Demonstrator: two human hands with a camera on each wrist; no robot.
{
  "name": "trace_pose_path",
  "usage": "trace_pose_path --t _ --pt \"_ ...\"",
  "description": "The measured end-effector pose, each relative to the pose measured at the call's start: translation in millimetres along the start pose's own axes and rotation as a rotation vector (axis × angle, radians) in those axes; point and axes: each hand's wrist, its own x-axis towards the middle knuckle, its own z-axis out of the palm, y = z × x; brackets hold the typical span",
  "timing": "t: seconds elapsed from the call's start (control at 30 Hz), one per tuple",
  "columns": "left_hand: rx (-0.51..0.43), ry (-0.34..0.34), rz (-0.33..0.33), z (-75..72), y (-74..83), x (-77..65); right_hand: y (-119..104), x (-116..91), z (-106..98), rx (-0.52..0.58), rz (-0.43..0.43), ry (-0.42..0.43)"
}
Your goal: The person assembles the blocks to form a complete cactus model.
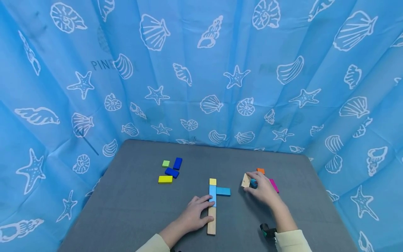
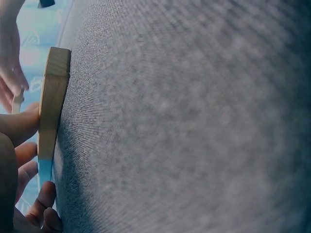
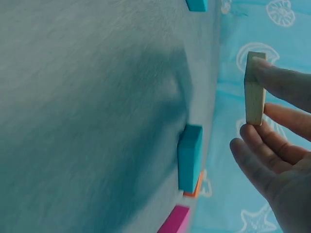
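In the head view, a straight row of flat blocks lies on the grey table: a small yellow block [image 1: 212, 181] at the far end, a light blue block [image 1: 212, 191] in the middle and a plain wooden block [image 1: 211, 226] nearest. A blue block [image 1: 223, 191] juts right from the row. My left hand [image 1: 194, 214] rests on the row, fingers on the light blue block and thumb on the wooden one. To the right, my right hand [image 1: 264, 189] pinches another plain wooden block [image 3: 255, 92] between thumb and fingers, raised off the table.
Back left lie a lime green block [image 1: 165, 163], two dark blue blocks [image 1: 177, 163] and a yellow block [image 1: 165, 179]. By my right hand are a blue block [image 3: 190, 158], an orange block [image 1: 260, 170] and a magenta block [image 1: 274, 186]. A blue curtain [image 1: 195, 84] hangs behind the table.
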Motion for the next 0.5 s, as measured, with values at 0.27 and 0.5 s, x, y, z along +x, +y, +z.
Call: trace_pose_path --t 0.27,0.5 --pt "0.001 -0.004 -0.007 -0.3 1.8 0.9 -5 28 19 0.073 -0.032 -0.075" --pt "0.004 -0.004 -0.019 0.6 2.6 0.1 -7 38 36 0.082 -0.024 -0.125"
